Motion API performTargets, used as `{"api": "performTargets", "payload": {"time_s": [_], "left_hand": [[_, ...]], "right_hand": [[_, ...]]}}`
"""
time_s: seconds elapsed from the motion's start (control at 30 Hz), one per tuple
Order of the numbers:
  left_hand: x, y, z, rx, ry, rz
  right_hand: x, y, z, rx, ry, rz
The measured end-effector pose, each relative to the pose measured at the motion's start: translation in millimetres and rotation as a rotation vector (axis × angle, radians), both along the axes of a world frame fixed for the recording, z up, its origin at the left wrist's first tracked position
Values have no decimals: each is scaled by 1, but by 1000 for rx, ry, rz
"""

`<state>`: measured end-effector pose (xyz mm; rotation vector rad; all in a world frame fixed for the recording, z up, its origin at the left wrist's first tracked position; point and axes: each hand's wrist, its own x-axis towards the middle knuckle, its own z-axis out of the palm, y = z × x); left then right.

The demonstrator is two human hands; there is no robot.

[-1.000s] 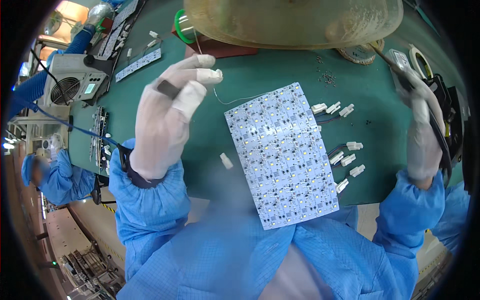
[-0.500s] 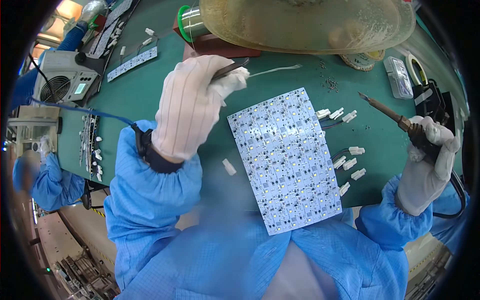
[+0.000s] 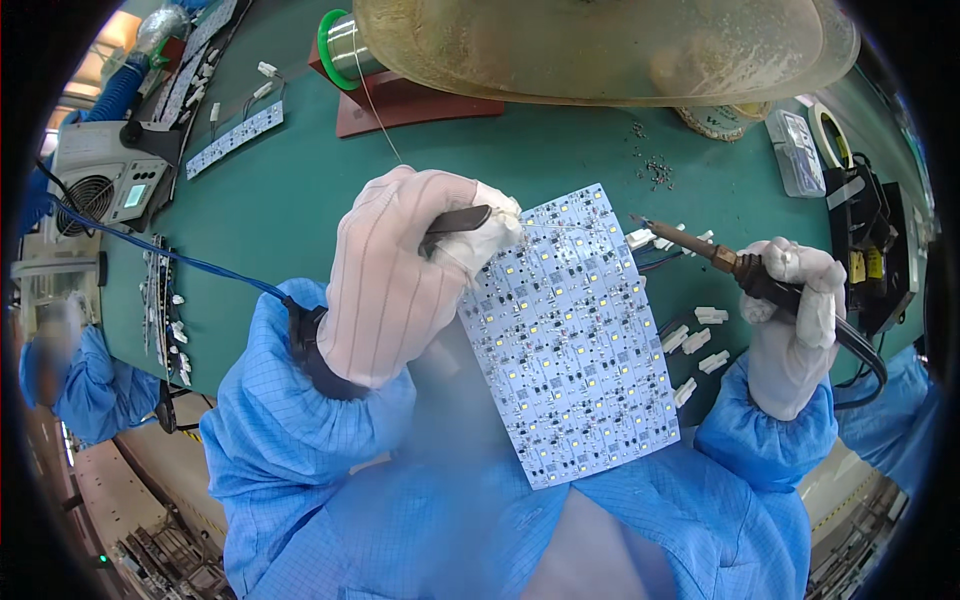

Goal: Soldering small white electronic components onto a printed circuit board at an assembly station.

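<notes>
A white LED circuit board (image 3: 575, 350) lies tilted at the bench's near edge, with several white connectors (image 3: 711, 315) on short wires along its right side. My gloved left hand (image 3: 395, 275) is closed over the board's upper left corner. Between its fingers is thin solder wire (image 3: 379, 118), whose free end reaches over the board's top. The same hand also grips a dark flat-ended tool (image 3: 460, 220), mostly hidden in the fist. In my gloved right hand (image 3: 797, 310) is a soldering iron (image 3: 735, 264), its tip just right of the board's upper right corner.
A solder spool (image 3: 345, 48) on a red stand and a large translucent hood (image 3: 610, 60) occupy the back. Tiny parts (image 3: 655, 170) lie scattered beyond the board. At right sits a clear plastic case (image 3: 796, 153). A grey fan unit (image 3: 110, 185) stands left, beside LED strips.
My left hand has come nearer, bringing the solder wire over the board's top. My right hand has moved left with the soldering iron, toward the board's corner.
</notes>
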<state>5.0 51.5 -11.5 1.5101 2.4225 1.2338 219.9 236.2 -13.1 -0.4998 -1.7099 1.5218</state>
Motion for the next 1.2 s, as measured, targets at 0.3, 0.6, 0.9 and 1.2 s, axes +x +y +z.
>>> {"api": "performTargets", "payload": {"time_s": [0.3, 0.6, 0.9, 1.2], "left_hand": [[2, -1, 4, -2, -6, 15], [1, -2, 3, 11, 16, 8], [2, -1, 1, 32, -17, 9], [2, -3, -1, 13, -14, -59]], "right_hand": [[2, 1, -5, -151, 44, 9], [-1, -1, -2, -91, -74, -48], [0, -2, -3, -87, -132, -49], [-1, -1, -5, 76, 74, 77]]}}
